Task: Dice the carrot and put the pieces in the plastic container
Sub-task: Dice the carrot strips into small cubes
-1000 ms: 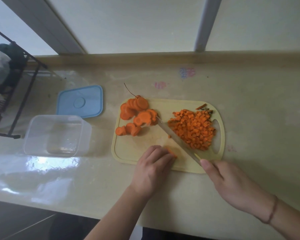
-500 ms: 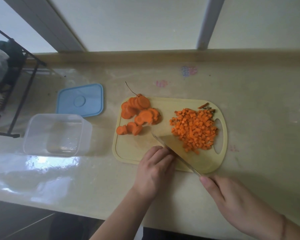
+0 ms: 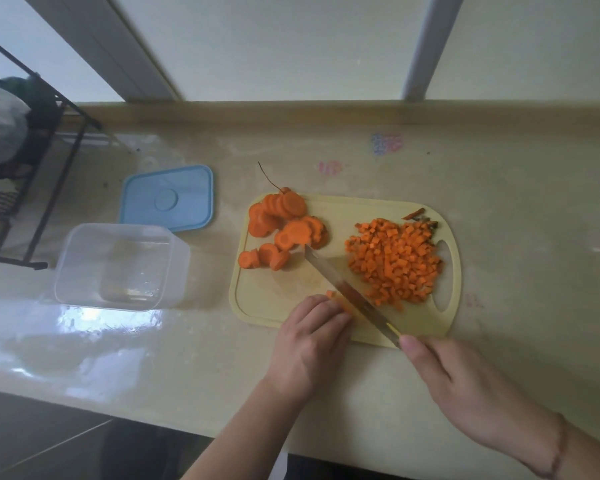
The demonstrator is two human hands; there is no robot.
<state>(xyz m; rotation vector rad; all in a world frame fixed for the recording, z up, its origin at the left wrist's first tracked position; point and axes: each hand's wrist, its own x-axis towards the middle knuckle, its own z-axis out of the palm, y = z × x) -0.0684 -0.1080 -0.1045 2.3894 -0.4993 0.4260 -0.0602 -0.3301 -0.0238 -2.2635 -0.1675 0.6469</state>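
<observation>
Dicing on a yellow cutting board (image 3: pixel 257 299), the right hand (image 3: pixel 465 382) grips a knife (image 3: pixel 347 292) while the left hand (image 3: pixel 312 337) pins carrot strips (image 3: pixel 342 304) with curled fingertips, best kept tucked; the plastic container (image 3: pixel 118 268) sits empty, left.

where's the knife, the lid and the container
knife (image 3: pixel 329 275), head view, middle of blade
lid (image 3: pixel 167 199), head view, centre disc
container (image 3: pixel 68 258), head view, left wall
</observation>
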